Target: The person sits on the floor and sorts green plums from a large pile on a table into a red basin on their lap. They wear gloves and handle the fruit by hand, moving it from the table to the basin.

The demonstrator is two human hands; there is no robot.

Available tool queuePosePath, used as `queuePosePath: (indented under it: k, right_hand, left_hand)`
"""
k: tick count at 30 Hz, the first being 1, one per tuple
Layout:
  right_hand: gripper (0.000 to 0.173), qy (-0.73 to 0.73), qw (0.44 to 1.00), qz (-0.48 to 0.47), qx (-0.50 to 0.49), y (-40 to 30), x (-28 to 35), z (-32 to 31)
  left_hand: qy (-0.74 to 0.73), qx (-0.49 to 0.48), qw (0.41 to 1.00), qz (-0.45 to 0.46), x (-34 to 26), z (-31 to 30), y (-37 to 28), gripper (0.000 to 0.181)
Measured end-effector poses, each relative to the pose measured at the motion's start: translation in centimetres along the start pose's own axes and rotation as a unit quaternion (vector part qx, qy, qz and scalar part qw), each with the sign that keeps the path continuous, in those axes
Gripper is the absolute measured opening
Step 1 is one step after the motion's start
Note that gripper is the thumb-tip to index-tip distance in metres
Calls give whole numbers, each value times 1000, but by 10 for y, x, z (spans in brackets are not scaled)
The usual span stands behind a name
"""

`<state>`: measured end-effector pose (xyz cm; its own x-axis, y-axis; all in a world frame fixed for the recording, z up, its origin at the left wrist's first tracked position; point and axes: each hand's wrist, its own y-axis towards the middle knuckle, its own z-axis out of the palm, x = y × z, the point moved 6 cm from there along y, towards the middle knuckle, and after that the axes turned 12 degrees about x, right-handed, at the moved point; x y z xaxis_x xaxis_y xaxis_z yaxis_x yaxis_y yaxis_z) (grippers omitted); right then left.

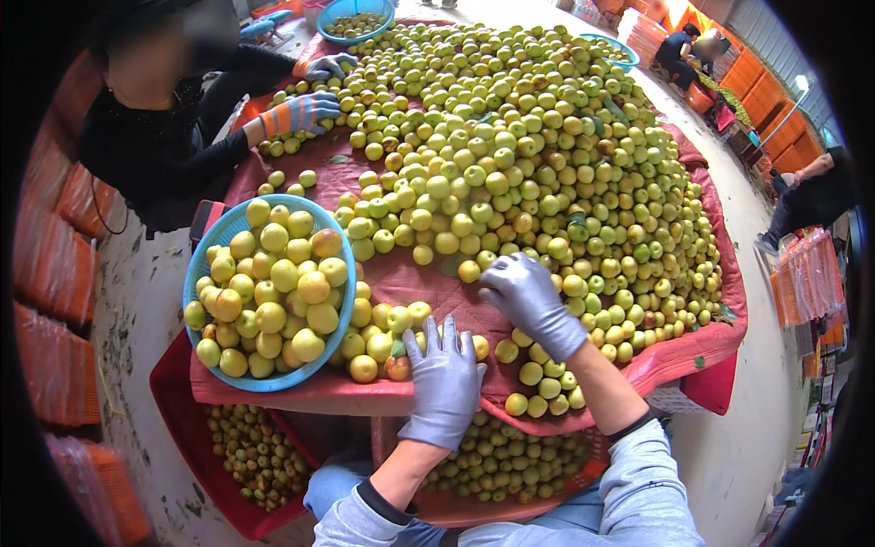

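Note:
A large heap of round yellow-green fruit [478, 171], some with brown blotches, covers the red cloth-topped table [437, 290] before me. My left hand [446, 386], in a grey glove, lies palm down with fingers apart near the front edge. Its fingertips touch a small group of fruit [379, 347]. My right hand [530, 304], gloved alike, bends its fingers at the near side of the heap, beside a single fruit [469, 271]. Whatever its palm may contain is hidden. On my left, a blue plastic basket [351, 273] stands filled with larger-looking fruit [273, 287].
Across the left corner, a person's striped gloved hand [301, 114] touches the heap. Below the table are a red bin [171, 383] and an orange-red crate [465, 513], both with fruit. More blue baskets [321, 17] stand at the back. Stacked orange crates [61, 369] line the left wall.

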<state>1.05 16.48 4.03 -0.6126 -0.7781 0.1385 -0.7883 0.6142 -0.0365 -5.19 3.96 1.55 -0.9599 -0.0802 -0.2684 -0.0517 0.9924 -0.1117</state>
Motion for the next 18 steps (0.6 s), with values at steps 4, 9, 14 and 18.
queuePosePath:
  k: [4,9,14,18]
  right_hand:
    - [51,-102,989,-65,-89,28,19,26]
    - [39,-172,978,-50,-105,54,12,39]
    - [10,-222,967,39,-117,83,16,46]
    - [11,-200,975,73,-66,100,19,54]
  left_hand:
    - [10,-11,999,38,-8,-1,4,49]
    - [-64,-45,985,155,-20,-1,1,45]
    - [14,-10,986,169,-36,13,3,48]
    - [-4,6,992,129,-33,17,8,52]
